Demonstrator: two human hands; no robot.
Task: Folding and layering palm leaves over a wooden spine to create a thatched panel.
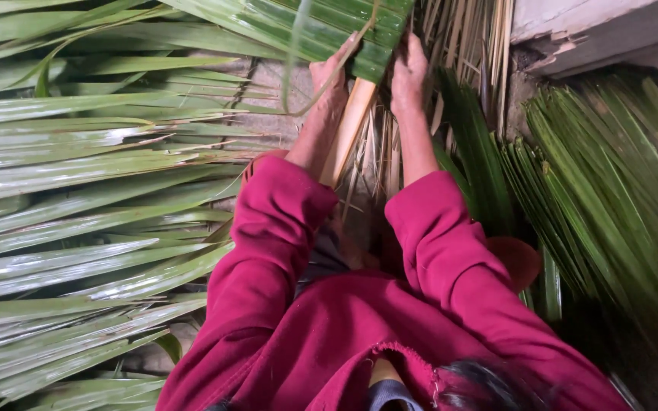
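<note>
The left hand (pixel 334 72) and right hand (pixel 407 72) were pressed flat, fingers together, on the folded green palm leaves (pixel 329 27) over the pale midrib (pixel 350 125); a slackened press could let the folds spring open.

My fingertips are disappearing under the folded green leaves (pixel 329 30), whose tops the upper picture edge is cutting off.

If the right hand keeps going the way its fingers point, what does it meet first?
The right hand points up-frame and already lies on the woven green leaf mat; farther on it would likely just slide along those leaves.
</note>
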